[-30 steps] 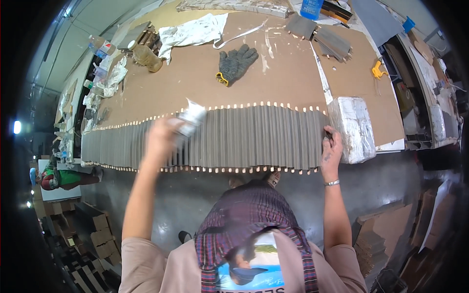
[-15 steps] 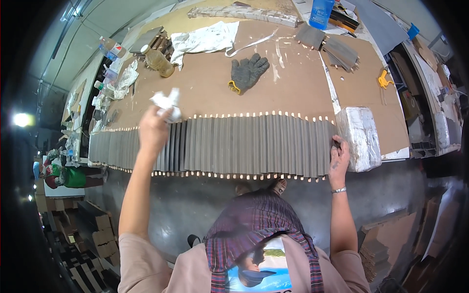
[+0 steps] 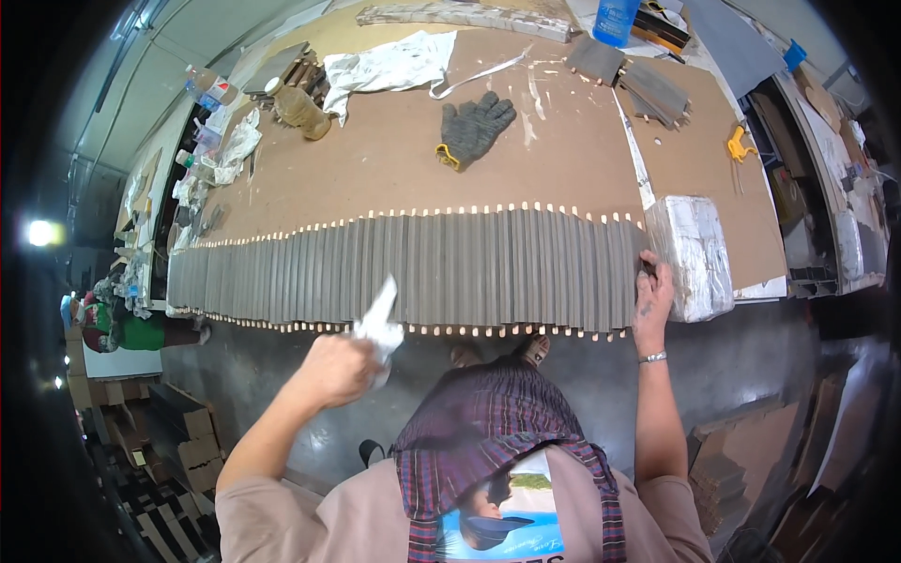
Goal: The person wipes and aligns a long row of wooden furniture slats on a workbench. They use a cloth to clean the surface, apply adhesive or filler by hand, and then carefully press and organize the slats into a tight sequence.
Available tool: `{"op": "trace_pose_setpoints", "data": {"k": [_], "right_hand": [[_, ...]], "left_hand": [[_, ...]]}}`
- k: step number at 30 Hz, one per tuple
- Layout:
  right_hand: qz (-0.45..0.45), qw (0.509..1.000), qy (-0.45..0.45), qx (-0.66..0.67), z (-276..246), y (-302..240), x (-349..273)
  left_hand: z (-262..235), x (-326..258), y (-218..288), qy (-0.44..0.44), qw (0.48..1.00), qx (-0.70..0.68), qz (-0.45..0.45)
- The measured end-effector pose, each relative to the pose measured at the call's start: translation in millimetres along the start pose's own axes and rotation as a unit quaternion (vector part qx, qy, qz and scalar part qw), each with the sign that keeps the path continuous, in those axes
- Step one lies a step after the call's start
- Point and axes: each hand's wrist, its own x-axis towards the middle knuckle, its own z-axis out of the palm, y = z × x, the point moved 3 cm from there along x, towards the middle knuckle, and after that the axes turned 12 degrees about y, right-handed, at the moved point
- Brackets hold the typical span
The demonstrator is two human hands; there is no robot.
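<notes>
A long row of grey wooden slats (image 3: 450, 267) with pale pegs at both ends lies side by side along the table's near edge. My left hand (image 3: 340, 371) is closed round a crumpled white rag (image 3: 380, 330), low at the near ends of the slats; one corner of the rag points up over them. At the row's right end my right hand (image 3: 652, 300) has its fingers bent against the last slat. Right beside that hand stands a block wrapped in clear plastic (image 3: 692, 258).
Beyond the row lie a dark grey work glove (image 3: 476, 129), a white cloth (image 3: 392, 70) and a jar of yellowish liquid (image 3: 298, 111). A blue bottle (image 3: 615, 21) and loose slats (image 3: 654, 92) are at the far right. A yellow tool (image 3: 740, 145) lies near the right edge.
My left hand has come from the far ends of the slats toward me and a little right, with the rag in it. My right hand stays at the row's end.
</notes>
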Motion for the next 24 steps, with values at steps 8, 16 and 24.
{"op": "trace_pose_setpoints", "data": {"k": [8, 16, 24], "right_hand": [[-0.005, 1.0, -0.001, -0.027, -4, 2, 4], [0.004, 0.999, 0.004, -0.031, 0, -1, 3], [0.006, 0.999, 0.025, -0.041, 1, -4, 3]], "left_hand": [[-21, 61, 15, 0.38, 0.924, -0.018, -0.036], [-10, 29, 19, 0.246, 0.968, 0.023, -0.051], [-44, 62, 35, 0.276, 0.939, -0.189, -0.087]]}}
